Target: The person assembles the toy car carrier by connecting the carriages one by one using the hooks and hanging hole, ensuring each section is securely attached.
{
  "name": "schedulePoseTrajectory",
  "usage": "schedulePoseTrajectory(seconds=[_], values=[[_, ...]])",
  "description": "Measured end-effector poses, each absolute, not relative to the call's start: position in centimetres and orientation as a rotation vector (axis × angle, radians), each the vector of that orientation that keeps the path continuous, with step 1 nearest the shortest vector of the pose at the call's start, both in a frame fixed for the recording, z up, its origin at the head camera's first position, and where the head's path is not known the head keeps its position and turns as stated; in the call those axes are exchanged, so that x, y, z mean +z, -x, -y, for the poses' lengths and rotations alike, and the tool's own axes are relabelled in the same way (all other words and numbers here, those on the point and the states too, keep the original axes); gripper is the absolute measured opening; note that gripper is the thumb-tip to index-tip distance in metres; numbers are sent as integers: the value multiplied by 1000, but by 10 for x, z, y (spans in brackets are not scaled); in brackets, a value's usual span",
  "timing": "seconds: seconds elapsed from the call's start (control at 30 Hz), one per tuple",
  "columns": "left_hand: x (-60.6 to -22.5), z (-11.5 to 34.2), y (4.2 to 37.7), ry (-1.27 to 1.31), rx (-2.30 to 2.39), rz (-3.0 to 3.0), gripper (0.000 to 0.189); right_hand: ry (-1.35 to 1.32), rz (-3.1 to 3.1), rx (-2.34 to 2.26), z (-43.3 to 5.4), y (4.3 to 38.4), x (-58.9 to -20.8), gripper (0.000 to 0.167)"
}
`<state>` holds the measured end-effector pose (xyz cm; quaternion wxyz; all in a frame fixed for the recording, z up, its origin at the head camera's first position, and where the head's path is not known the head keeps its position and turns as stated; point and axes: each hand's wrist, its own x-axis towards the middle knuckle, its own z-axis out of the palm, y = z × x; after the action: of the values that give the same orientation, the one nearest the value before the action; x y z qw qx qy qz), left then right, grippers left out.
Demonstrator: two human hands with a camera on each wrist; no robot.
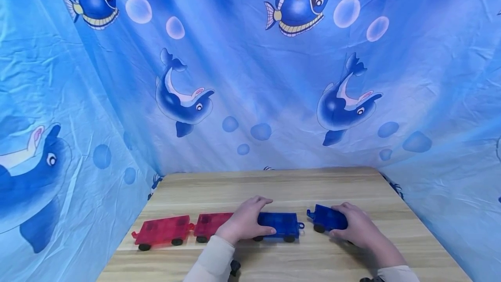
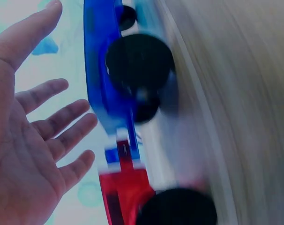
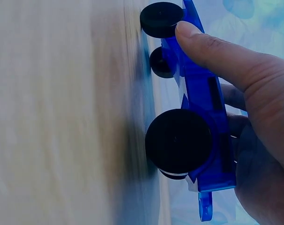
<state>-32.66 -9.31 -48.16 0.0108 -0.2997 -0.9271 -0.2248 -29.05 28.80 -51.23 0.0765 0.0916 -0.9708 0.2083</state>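
Observation:
My right hand (image 1: 358, 227) grips a translucent blue toy train car (image 1: 326, 219) at the right, with the thumb on its near side. In the right wrist view this car (image 3: 205, 98) has black wheels, seen close to the tabletop. Its left-end hook (image 1: 310, 214) stands apart from the ring (image 1: 301, 225) of a second blue car (image 1: 285, 224). My left hand (image 1: 248, 221) is over that car's left end; in the left wrist view its fingers are spread and hold nothing. There the blue car (image 2: 97, 65) is linked to a red car (image 2: 128, 187).
Another red car (image 1: 164, 230) is joined to the left end of the row. The wooden table (image 1: 274, 186) carries them all. Blue cloth (image 1: 250, 77) printed with fish and dolphins hangs behind the table and along both sides.

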Motion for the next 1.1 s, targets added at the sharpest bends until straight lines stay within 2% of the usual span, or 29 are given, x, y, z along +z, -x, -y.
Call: schedulePoseTrajectory(seconds=[0.4,0.73,1.1], values=[[-493,73,325,970,-557,2945,94,-268,2923,645,-283,289,-508,86],[-499,74,328,1002,-505,2933,83,-273,2933,675,-283,289,-507,84],[-498,80,330,968,-683,2975,82,-292,2924,670,-283,289,-510,85]])
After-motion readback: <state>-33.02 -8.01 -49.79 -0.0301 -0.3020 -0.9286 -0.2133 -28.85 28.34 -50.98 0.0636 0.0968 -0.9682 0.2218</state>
